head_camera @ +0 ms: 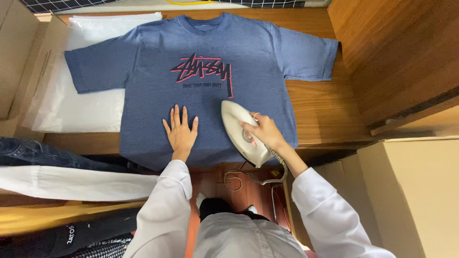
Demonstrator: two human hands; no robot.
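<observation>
A cream-white plastic clothes iron (240, 130) stands soleplate-down on the near right part of a blue short-sleeved cotton T-shirt (158, 76), its pointed nose aimed to the far left. The right hand (260, 132) is closed around the iron's handle, fingers wrapped over the top; a ring shows on one finger. A grey ribbed cord (279, 165) leaves the iron's heel and loops down over the near table edge toward the floor.

The T-shirt lies flat, front up, collar at the far side, sleeves spread left and right. A red and black printed design (203, 70) sits on the chest, just beyond the iron's nose. The near hem hangs slightly over the table edge.

The left hand (180, 131) lies palm-down on the shirt, fingers spread wide and flat, holding nothing. It is just left of the iron, not touching it. Both arms wear white long sleeves (165, 210).

The shirt rests on a brown wooden tabletop (320, 102), bare to the right of the garment. Under the left sleeve lies a sheet of clear white plastic bagging (76, 105).

At the left edge stands a tan cardboard box (19, 62). Nearer on the left lie folded dark blue denim (43, 154), a white folded garment (67, 184) and dark clothing (81, 236). A wooden panel (397, 52) rises at far right; another tan cardboard box (411, 191) stands at near right. Below, a reddish wooden floor (215, 184) shows between the arms.
</observation>
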